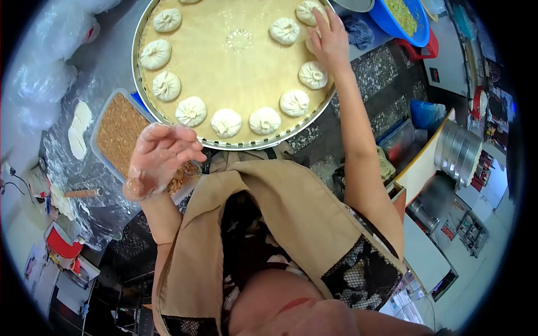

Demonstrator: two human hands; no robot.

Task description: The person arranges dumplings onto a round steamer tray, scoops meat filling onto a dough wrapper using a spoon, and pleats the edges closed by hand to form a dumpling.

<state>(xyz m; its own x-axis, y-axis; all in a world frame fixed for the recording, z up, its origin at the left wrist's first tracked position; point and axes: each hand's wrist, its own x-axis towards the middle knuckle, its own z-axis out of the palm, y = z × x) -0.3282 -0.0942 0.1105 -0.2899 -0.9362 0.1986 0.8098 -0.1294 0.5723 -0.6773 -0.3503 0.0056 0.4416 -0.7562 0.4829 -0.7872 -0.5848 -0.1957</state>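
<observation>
A large round steamer tray (241,73) with a yellowish liner holds several pleated white buns, most of them in a ring near its rim. My right hand (329,42) reaches over the tray's right side, fingers spread, beside a bun (308,12) near the rim; a pale shape shows partly behind the fingers. My left hand (162,159), floury, is raised palm up with loosely curled, separated fingers and nothing in it. It hangs over the near end of a plastic container of brown filling (120,131).
Pieces of dough (79,130) and a rolling pin (83,192) lie on the floury surface at the left. A blue basin (399,21) of yellow-green filling stands at the upper right, near a dark cloth (358,32). Metal steamers (457,154) stand at the right.
</observation>
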